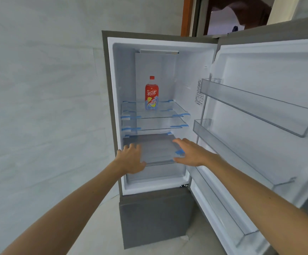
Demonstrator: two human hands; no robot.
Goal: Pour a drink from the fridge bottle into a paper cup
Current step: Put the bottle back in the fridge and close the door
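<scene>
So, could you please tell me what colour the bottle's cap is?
Red, seen in the head view: the bottle's cap.

Fridge casing (155, 218) looked like matt grey metal, its inner liner (123, 80) smooth glossy white plastic. The shelves (168, 109) were clear glass or plastic, cannot tell which, with blue tape strips (131, 117) at the edges, and the door bins (250, 105) were clear glossy plastic. The bottle (151, 94) was plastic with a shiny red and blue printed label and a smooth red plastic cap (152, 77); the wall (39, 89) was pale, smooth and faintly veined like stone tile, the door frame (186, 15) reddish-brown wood.
</scene>
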